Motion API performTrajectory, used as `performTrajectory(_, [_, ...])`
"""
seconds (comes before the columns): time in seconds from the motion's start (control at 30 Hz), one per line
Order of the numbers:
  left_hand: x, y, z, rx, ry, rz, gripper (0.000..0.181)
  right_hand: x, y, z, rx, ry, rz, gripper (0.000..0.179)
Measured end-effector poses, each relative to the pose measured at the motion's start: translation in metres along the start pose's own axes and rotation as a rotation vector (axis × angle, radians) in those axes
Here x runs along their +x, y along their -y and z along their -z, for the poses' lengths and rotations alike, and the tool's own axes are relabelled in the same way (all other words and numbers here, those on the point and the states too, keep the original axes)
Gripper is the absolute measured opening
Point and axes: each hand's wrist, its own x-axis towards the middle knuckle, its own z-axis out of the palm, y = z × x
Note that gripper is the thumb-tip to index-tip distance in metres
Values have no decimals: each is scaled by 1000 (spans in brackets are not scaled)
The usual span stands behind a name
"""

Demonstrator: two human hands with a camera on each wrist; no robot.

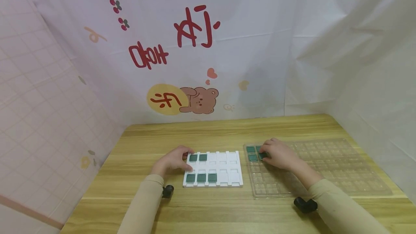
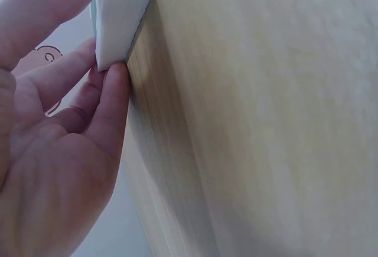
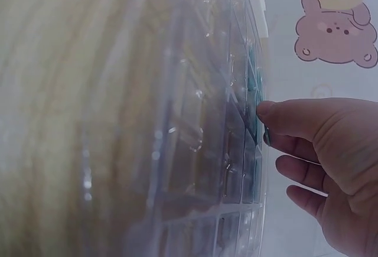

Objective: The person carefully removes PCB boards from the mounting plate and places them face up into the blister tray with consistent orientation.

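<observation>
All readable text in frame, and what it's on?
"安": red, sideways, on the white backdrop.
"喜": red, sideways, same backdrop.
"乐": red, sideways, on the yellow disc printed there.
Green chips: any marking too small to read.
White tray, clear plastic tray: no text discernible.

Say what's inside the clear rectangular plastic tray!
Square green chips sit in the far-left corner of the tray. The right hand partly covers some; anything beneath it is hidden.
</observation>
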Motion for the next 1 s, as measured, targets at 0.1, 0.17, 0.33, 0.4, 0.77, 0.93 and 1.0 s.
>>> performTrajectory(0.1, [0,0,0,-1,-6,4,62,0,1,2,7,6,-3,24])
performTrajectory(0.17, [0,0,0,-2,-5,7,62,1,2,3,5,10,-1,23])
performTrajectory(0.33, [0,0,0,-3,-1,7,63,1,1,3,-4,19,2,23])
performTrajectory(0.4, [0,1,-1,-6,-4,7,63,2,1,4,-6,20,6,23])
performTrajectory(0.77, [1,3,-1,0,0,-11,64,2,4,8,3,32,0,23])
performTrajectory(0.93, [1,2,0,-2,3,-10,64,1,4,7,8,29,1,22])
performTrajectory(1.0, [1,2,-1,-8,4,-7,64,1,3,7,15,23,-2,22])
